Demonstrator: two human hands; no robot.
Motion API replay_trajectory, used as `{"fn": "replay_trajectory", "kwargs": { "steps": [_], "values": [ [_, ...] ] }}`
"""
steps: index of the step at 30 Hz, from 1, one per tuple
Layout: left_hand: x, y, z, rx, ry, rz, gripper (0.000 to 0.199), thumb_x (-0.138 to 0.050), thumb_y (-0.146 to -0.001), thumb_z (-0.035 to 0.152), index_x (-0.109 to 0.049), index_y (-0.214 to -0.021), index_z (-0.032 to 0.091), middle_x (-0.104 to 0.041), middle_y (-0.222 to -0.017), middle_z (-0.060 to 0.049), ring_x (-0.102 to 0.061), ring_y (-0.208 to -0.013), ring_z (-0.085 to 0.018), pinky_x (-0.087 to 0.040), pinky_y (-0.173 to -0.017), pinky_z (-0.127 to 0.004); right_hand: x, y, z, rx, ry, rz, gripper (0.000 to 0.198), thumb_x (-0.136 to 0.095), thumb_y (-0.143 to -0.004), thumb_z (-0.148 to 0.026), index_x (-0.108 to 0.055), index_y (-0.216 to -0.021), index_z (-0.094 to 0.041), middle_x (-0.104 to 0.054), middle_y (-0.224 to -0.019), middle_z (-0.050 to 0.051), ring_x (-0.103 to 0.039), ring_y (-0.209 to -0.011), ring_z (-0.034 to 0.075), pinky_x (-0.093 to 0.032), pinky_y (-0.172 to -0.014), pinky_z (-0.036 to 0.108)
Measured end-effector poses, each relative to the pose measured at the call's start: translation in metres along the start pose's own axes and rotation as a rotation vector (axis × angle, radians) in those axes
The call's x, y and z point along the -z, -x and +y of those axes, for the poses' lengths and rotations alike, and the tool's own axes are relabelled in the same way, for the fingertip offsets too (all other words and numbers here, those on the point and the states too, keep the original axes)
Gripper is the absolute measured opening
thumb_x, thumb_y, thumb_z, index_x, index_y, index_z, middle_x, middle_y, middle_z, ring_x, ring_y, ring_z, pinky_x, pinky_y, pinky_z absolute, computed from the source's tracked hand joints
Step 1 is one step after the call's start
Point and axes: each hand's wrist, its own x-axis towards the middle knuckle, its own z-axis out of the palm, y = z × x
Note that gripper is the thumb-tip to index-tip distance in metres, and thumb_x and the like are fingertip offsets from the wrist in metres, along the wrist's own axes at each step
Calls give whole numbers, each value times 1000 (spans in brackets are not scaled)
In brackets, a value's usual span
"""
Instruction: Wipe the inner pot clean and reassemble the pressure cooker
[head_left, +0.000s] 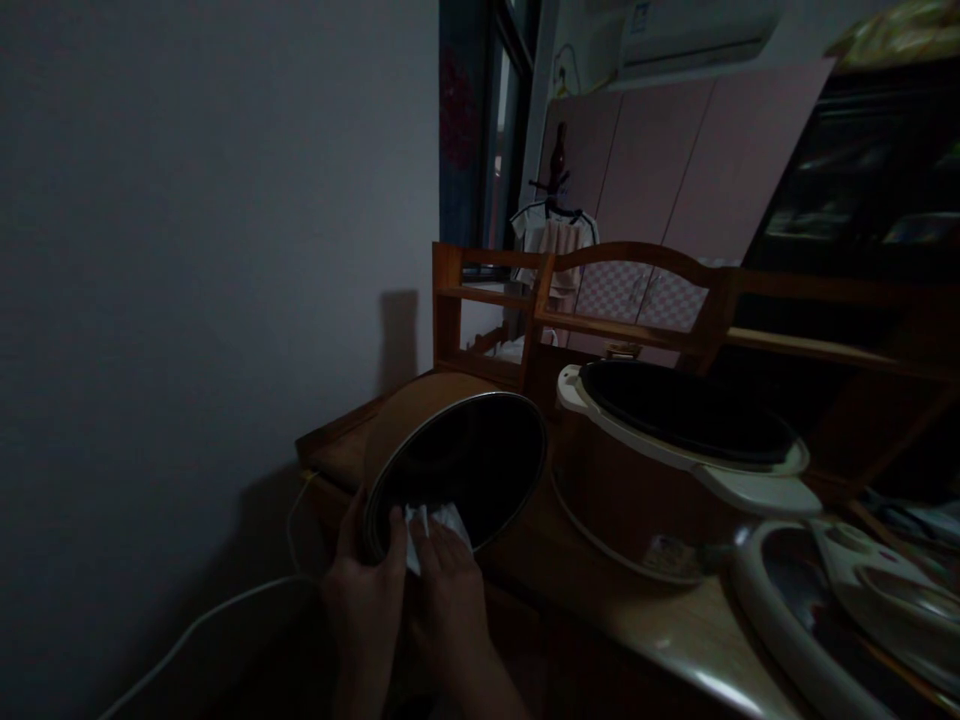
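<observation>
A round inner cooking pot (409,418), tan outside and dark inside, is tilted so that its mouth faces me. My left hand (365,570) grips its lower left rim, with the thumb over the edge. In my right hand (448,575) is a crumpled white tissue (453,518), pressed against the inside of the pot near the lower rim. Right of the pot stands a rice cooker body (630,510) with white handles and a dark opening. Its lid (795,610) lies nearer me at the right edge.
All this rests on a wooden desk (592,590) with a wooden shelf rack (630,255) at its back. A white cable (225,605) hangs at the left, beside a pale wall (225,250). Pink cabinets (667,170) and hanging clothes (559,240) are farther behind.
</observation>
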Motion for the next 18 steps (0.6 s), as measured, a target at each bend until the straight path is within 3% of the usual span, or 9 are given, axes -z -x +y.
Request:
{"fn": "replay_trajectory", "kwargs": {
  "steps": [7,14,18],
  "values": [
    [-14,8,-11,-9,92,97,58,-63,-85,51,-58,-134,22,-68,-123,-13,-65,-112,-30,-51,-96,-44,-6,1,2,-2,35,23,73,-53,-83,-8,-35,-153,-14,-43,-150,14,-43,-137,26,-42,-113,47],
    [-18,9,-13,-61,228,80,61,-58,-90,46,-47,-144,21,-57,-140,-15,-56,-127,-27,-45,-106,-42,23,3,21,49,200,-34,72,-45,-81,2,-37,-152,-11,-45,-149,14,-44,-137,25,-42,-114,44],
    [-23,14,-16,-70,293,58,53,-56,-91,44,-51,-139,20,-62,-130,-15,-59,-122,-26,-46,-104,-42,29,3,24,15,215,-66,71,-47,-83,1,-38,-152,-14,-47,-148,13,-46,-134,23,-43,-113,40]
  ]
}}
